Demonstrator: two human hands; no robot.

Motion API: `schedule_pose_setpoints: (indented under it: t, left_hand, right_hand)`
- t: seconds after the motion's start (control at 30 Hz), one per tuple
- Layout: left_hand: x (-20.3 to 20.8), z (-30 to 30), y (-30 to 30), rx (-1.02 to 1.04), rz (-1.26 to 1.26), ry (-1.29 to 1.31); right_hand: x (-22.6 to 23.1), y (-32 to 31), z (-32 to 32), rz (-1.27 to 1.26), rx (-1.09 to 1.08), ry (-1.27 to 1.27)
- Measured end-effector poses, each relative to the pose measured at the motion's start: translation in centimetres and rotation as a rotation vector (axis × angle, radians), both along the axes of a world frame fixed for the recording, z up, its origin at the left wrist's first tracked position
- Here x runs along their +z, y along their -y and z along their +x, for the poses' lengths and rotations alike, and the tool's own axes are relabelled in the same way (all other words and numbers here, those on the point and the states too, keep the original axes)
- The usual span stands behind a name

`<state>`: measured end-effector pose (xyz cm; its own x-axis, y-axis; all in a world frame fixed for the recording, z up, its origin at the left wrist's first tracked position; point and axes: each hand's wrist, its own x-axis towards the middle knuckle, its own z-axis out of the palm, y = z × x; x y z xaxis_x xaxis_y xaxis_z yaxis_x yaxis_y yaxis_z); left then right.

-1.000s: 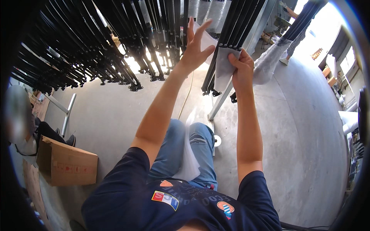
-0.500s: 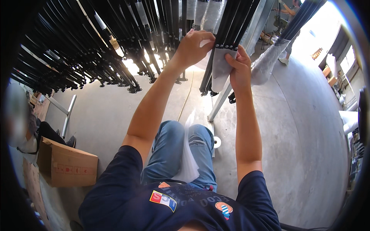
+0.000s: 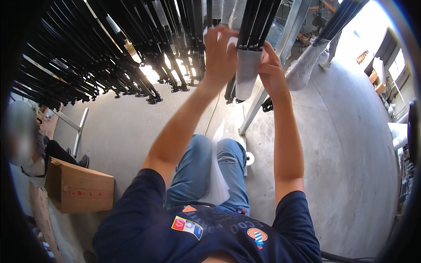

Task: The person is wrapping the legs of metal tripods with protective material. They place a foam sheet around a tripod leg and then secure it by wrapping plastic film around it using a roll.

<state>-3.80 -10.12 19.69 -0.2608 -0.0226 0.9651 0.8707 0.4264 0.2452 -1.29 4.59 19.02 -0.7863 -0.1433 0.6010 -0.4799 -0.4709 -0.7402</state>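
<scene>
A white foam sheet [image 3: 248, 70] wraps the lower ends of a bundle of black metal rods [image 3: 258, 26] hanging in front of me. At the bundle's left side is my left hand [image 3: 220, 57], slightly blurred, its fingers curled with a white edge of the sheet showing by them. My right hand [image 3: 272, 74] grips the sheet at the right side, thumb in front and fingers partly hidden behind. Another thin white foam sheet [image 3: 215, 179] lies across my lap between my knees.
Many black rods [image 3: 144, 57] hang at the upper left. A metal post [image 3: 289, 37] stands right of my bundle, with a plastic-wrapped bundle [image 3: 305, 70] beyond. An open cardboard box [image 3: 85, 186] sits at lower left near a seated person. Another person [image 3: 326, 13] is at the far right.
My left hand has moved up beside the bundle. The right hand has shifted to the sheet's right edge, and the sheet now lies closer round the rods, which have swung slightly left.
</scene>
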Motion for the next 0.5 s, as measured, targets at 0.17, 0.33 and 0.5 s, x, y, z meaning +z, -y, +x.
schedule_pose_setpoints:
  t: [0.17,0.33,0.5]
  left_hand:
    - [-3.9,3.7,-1.9,-0.354,0.359,0.409]
    - [-3.2,2.0,-1.7,-0.055,0.113,0.189]
    - [-2.0,1.0,-0.2,-0.053,-0.022,0.215]
  right_hand:
    - [0.6,-0.1,-0.2,0.203,-0.105,-0.004]
    - [2.1,-0.8,-0.2,0.852,-0.665,-0.216]
    - [3.9,-1.2,0.8,0.97,-0.691,-0.386]
